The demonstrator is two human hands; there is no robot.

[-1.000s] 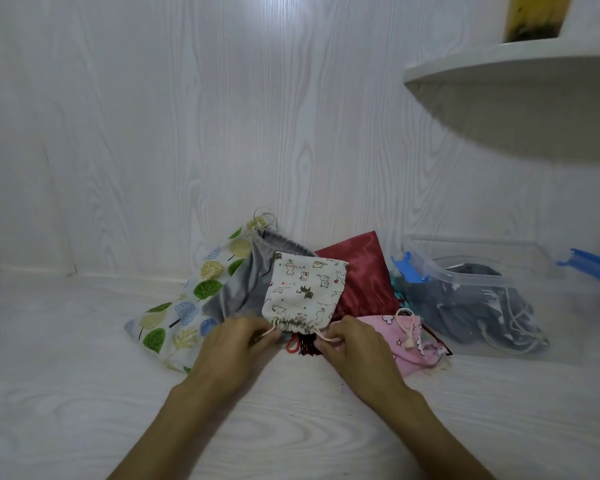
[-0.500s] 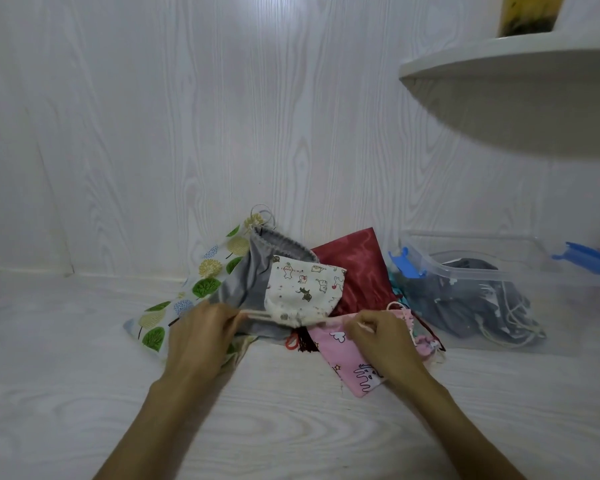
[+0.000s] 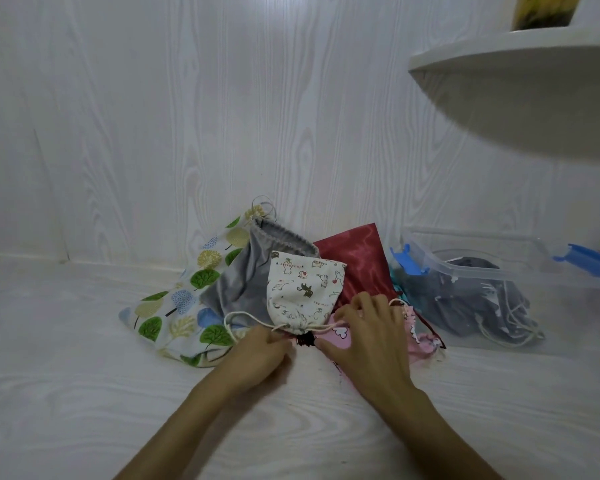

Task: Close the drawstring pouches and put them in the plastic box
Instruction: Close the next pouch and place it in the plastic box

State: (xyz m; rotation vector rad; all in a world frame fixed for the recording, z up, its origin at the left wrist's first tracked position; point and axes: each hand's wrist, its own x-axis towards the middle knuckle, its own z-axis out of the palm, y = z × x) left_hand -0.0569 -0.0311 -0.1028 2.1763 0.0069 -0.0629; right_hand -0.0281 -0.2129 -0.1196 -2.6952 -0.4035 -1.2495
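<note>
A: Where is the cream pouch with the little animal print?

B: It lies on top of the heap of pouches on the white surface, its gathered mouth pointing toward the person, and the mouth is drawn tight. Its cord loops out to the left.

A: And the hands?

B: The left hand sits at the gathered mouth, fingers curled in and pinching the cord right where it leaves the neck. The right hand is just beside it on the other side; its grip is a pinch too, fingertips on the cord end running to the right, the palm over the pink pouch.

A: What lies beneath?

B: A grey pouch with its mouth open toward the wall, a tree-print pouch to the left of that, and a dark red pouch behind.

A: The plastic box?

B: To the right of the heap, near it, clear-walled with blue latches. It holds dark pouches with pale cords. A white shelf juts out above.
</note>
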